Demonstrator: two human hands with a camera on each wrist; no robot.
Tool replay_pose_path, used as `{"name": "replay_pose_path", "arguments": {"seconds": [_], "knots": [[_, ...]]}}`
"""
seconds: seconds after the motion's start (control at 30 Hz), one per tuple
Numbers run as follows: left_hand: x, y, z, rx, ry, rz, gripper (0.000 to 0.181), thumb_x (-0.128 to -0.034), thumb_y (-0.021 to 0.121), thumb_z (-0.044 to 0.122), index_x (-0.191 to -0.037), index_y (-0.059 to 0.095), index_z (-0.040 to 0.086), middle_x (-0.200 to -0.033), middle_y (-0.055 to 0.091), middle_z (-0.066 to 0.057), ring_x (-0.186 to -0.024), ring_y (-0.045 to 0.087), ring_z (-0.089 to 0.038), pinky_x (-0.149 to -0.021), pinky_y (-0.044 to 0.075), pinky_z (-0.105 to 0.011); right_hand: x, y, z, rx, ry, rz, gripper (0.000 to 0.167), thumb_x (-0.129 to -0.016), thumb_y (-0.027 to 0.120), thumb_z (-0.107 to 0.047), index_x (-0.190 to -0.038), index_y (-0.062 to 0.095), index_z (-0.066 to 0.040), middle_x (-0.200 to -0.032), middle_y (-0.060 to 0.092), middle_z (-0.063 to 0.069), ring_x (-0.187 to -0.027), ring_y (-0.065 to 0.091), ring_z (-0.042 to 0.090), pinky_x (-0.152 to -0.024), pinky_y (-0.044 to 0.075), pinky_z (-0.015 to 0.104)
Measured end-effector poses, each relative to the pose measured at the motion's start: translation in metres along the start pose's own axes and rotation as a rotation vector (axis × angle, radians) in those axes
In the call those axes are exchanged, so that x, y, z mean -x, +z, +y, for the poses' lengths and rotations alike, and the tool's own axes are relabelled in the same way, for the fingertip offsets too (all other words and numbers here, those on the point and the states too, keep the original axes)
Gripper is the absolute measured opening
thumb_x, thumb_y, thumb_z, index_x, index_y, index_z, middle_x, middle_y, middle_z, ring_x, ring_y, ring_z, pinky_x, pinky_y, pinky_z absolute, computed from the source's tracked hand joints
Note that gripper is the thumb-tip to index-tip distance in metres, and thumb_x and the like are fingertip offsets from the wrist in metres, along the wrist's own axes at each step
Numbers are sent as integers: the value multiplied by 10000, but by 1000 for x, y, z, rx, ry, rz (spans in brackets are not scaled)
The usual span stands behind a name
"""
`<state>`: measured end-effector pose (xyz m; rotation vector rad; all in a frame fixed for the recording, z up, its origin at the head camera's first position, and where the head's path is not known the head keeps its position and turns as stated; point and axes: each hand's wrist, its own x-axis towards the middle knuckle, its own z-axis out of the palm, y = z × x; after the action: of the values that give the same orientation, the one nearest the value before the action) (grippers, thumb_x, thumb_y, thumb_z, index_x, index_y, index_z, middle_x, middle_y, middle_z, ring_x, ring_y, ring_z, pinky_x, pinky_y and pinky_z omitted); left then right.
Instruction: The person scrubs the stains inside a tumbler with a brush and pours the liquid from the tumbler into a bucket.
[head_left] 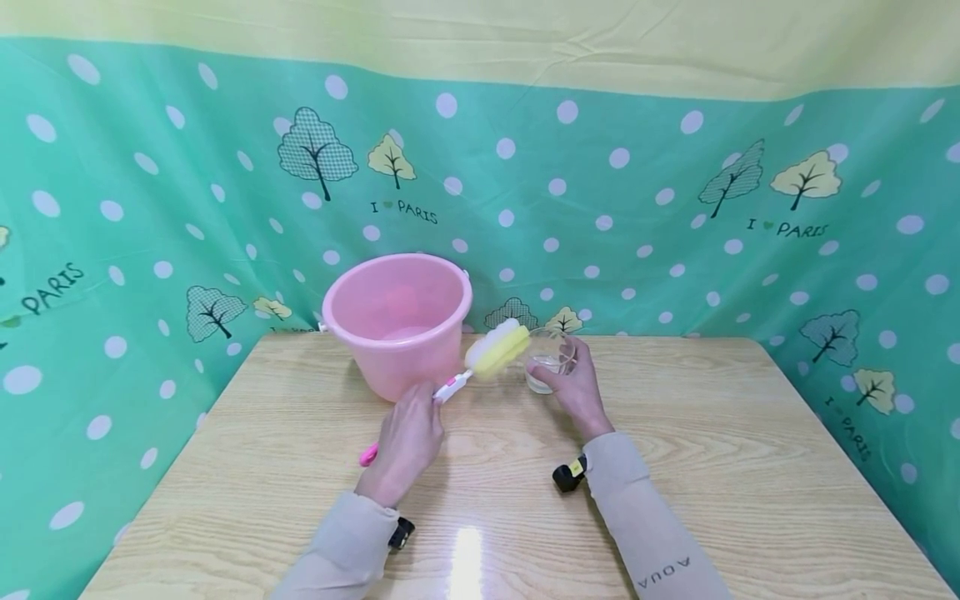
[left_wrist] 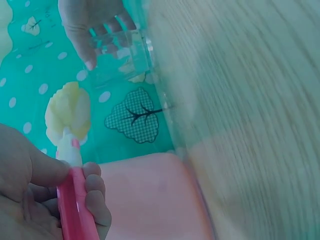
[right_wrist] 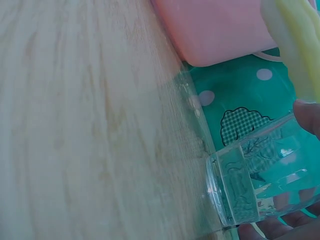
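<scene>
In the head view my left hand [head_left: 408, 437] grips the pink and white handle of a sponge brush, its yellow and white sponge head [head_left: 497, 348] pointing up and right. The left wrist view shows fingers and thumb curled round the pink handle [left_wrist: 77, 205]. My right hand [head_left: 576, 385] holds a clear glass [head_left: 542, 379] upright by its side at the table's back. Fingers wrap one side of the glass [right_wrist: 260, 175] in the right wrist view, the thumb on the other. The sponge head is close to the glass rim; whether they touch I cannot tell.
A pink bucket [head_left: 401, 350] stands at the back left of the wooden table [head_left: 495, 467], behind my left hand and left of the glass. A green dotted curtain [head_left: 630, 183] with printed trees hangs behind and along both sides of the table.
</scene>
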<state>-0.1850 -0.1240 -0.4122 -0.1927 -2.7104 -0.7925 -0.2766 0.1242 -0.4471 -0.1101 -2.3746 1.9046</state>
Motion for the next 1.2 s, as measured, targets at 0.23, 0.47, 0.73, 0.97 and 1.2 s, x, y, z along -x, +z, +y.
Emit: {"name": "replay_pose_path", "arguments": {"seconds": [0.23, 0.47, 0.73, 0.97, 1.2], "knots": [[-2, 2, 5, -10, 34, 17, 47, -937, 552, 56, -922, 588, 29, -739, 505, -10, -645, 496, -180, -572, 457, -334, 1, -1, -1, 6, -11, -1, 992, -698, 839, -366, -1480, 258, -173, -1455, 359, 101, -1307, 356, 319, -1078, 301, 503], [-9, 4, 13, -25, 54, 14, 43, -917, 579, 39, -952, 604, 43, -749, 513, 2, -645, 495, -165, -560, 448, -295, 0, -1, 1, 29, -20, -11, 989, -709, 831, -386, -1481, 250, -174, -1459, 353, 100, -1308, 356, 307, -1081, 298, 500], [-16, 4, 17, -36, 67, -13, 35, -923, 569, 40, -910, 600, 51, -710, 489, 12, -602, 469, -149, -519, 414, -264, -1, -1, 2, 22, -28, -18, 972, -715, 832, -348, -1475, 255, -161, -1444, 363, 116, -1292, 364, 318, -1063, 315, 513], [-23, 3, 26, -101, 118, -14, 40, -904, 582, 19, -934, 598, 40, -728, 492, -1, -632, 473, -157, -543, 424, -268, 0, 2, 3, 24, -43, -18, 962, -718, 831, -315, -1474, 257, -159, -1427, 369, 120, -1271, 373, 314, -1053, 324, 516], [-30, -1, 33, -162, 154, -48, 120, -872, 564, -41, -964, 598, 28, -737, 480, -10, -628, 456, -149, -537, 419, -253, 0, 0, 3, 30, -35, -20, 969, -716, 829, -336, -1475, 251, -166, -1437, 364, 112, -1288, 363, 308, -1059, 311, 529]]}}
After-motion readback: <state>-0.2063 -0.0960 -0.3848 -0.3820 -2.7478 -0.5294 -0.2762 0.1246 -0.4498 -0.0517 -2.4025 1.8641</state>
